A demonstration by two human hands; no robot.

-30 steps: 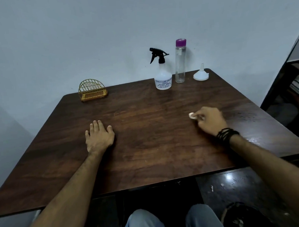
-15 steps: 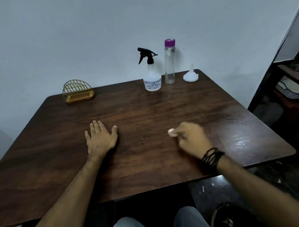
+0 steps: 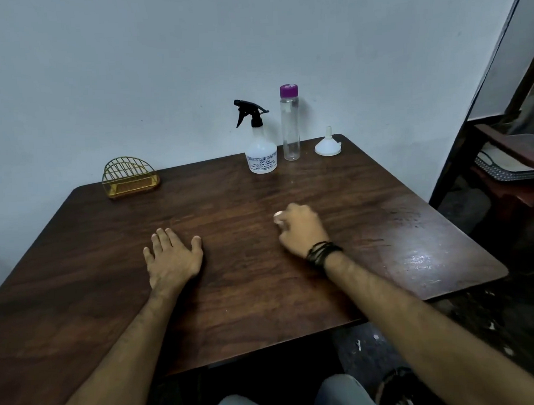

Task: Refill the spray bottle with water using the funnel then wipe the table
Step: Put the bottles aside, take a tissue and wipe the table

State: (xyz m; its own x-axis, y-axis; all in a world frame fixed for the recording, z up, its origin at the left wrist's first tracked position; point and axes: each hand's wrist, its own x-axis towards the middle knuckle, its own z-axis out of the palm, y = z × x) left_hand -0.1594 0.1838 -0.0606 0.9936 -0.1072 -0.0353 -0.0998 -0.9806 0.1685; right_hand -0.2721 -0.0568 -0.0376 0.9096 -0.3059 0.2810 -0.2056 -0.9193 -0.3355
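Note:
A white spray bottle (image 3: pixel 261 153) with a black trigger head stands at the back of the dark wooden table (image 3: pixel 109 258). Beside it on the right is a tall clear bottle (image 3: pixel 290 131) with a purple cap, then a white funnel (image 3: pixel 327 145) resting mouth down. My right hand (image 3: pixel 302 230) is closed on a small white wad (image 3: pixel 278 215) pressed to the tabletop near the middle; only its tip shows past the fingers. My left hand (image 3: pixel 172 255) lies flat, palm down, fingers spread, to the left of it.
A gold wire holder (image 3: pixel 129 177) sits at the back left of the table. The right part of the tabletop (image 3: pixel 414 251) looks wet and shiny. A dark chair with a cushion (image 3: pixel 509 164) stands to the right. My knees show below the front edge.
My right hand with the white wad has slid across the table from the right side toward the middle, then a little farther from me. My left hand has stayed flat in place.

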